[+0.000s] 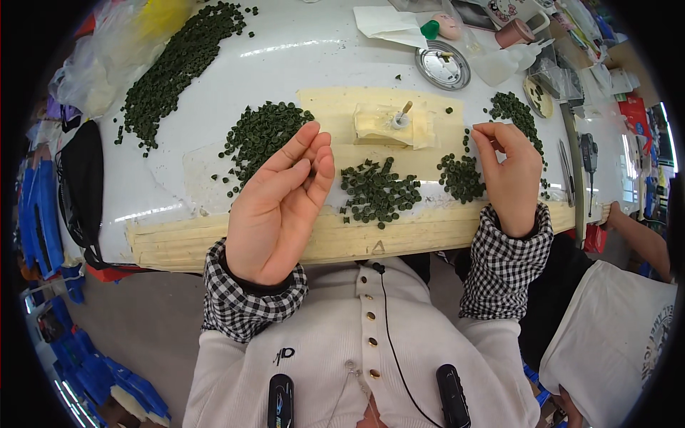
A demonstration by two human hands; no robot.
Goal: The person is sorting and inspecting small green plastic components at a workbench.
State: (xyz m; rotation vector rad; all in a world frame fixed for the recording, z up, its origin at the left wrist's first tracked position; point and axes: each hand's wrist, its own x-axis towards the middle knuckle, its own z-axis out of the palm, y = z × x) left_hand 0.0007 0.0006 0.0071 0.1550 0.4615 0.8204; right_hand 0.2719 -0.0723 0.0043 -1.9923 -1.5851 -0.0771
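Observation:
My left hand [275, 207] is raised palm up over the front of the table, beside a heap of small dark green caps [264, 135]. Its fingers curl inward with the thumb drawn against them; whatever lies between them is hidden. On the right, my right hand [508, 171] pinches thumb and forefinger together above a smaller green pile [461, 177]. Anything in that pinch is too small to make out. Between the hands, further back, a tape-covered block [374, 127] carries a white round seat with a thin upright peg [407, 108]. Another cap pile [378, 191] lies in front of it.
A long green heap [178, 68] and plastic bags [107, 71] occupy the far left. A round metal dish [442, 65], white paper [389, 26] and a squeeze bottle [510, 64] stand at back right. Tweezers [566, 171] lie at the right edge. Another person [606, 321] sits at right.

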